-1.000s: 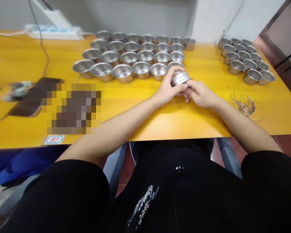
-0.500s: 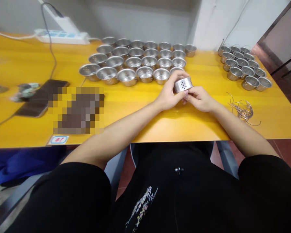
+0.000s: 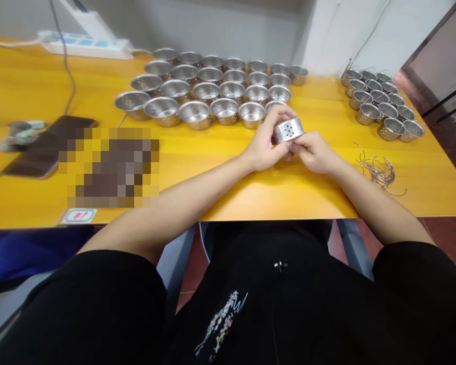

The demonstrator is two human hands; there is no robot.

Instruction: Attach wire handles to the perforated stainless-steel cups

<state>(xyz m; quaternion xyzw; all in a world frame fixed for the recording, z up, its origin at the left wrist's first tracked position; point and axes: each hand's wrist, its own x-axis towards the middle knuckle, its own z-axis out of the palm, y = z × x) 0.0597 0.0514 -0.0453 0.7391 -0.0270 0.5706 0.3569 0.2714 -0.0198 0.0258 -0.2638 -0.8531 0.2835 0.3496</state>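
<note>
Near ctr, over the table (image 3: 247, 200), your L hand (image 3: 264, 147) grips 1 perforated cup (image 3: 289, 131); your R hand (image 3: 317, 152) meets its near-right edge, fingers bunched, can't tell on what. Far ctr: approx. 25 metal cups (image 3: 195, 116) in rows. Far right: approx. 14 handled cups (image 3: 389, 133). Near right: 1 wire tangle (image 3: 382, 171), qty unclear.

Looked fairly bright across the yellow table (image 3: 315, 200), shone pale near its front edge, glinted on the metal cups (image 3: 195, 121). Blurred at left around the dark phone (image 3: 40, 157), dissolved into coarse pixels beside it, stretched towards the corners.
</note>
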